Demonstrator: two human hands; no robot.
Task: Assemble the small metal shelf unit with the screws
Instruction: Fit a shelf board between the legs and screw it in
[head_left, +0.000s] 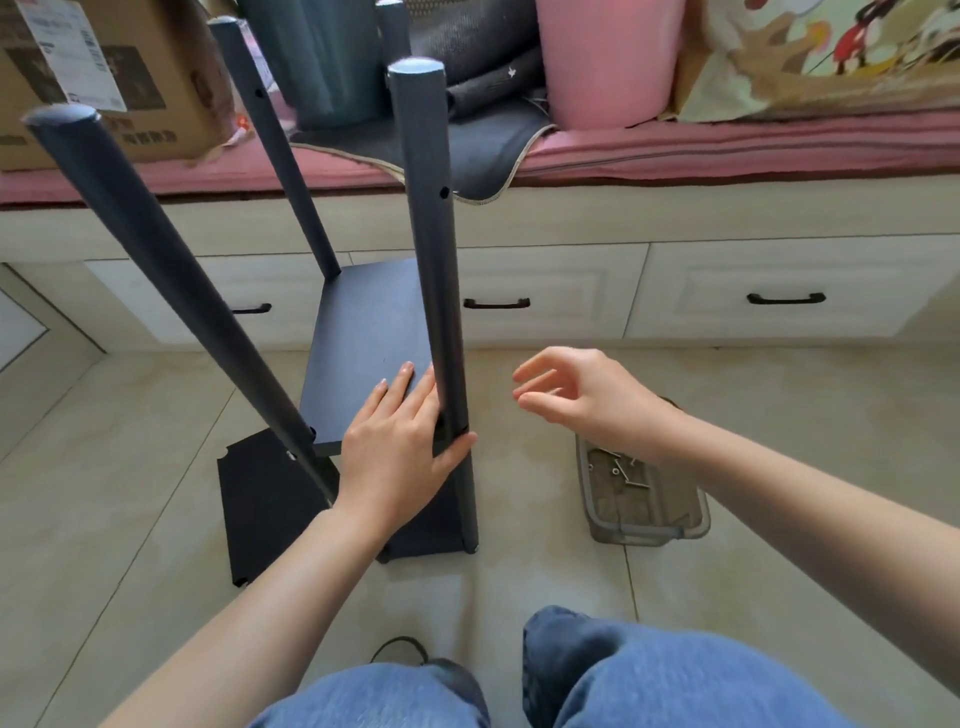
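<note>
We see the left hand (400, 457) lying flat on the near right corner of the dark rectangular shelf board (363, 338), its fingers (402, 387) straight and the thumb pressed against the near right dark metal post (434, 291). The right hand (576, 392) hangs in the air just right of that post, fingers loosely curled and holding nothing. The board sits partway up four upright posts of the dark metal shelf unit (270, 499), whose lower board rests on the pale tiled floor (805, 441). Beneath the right wrist stands a clear plastic tray (644, 525) with loose screws (623, 470). Open floor spreads right of the tray and left of the unit; white drawer fronts (779, 296) close off the far edge.
</note>
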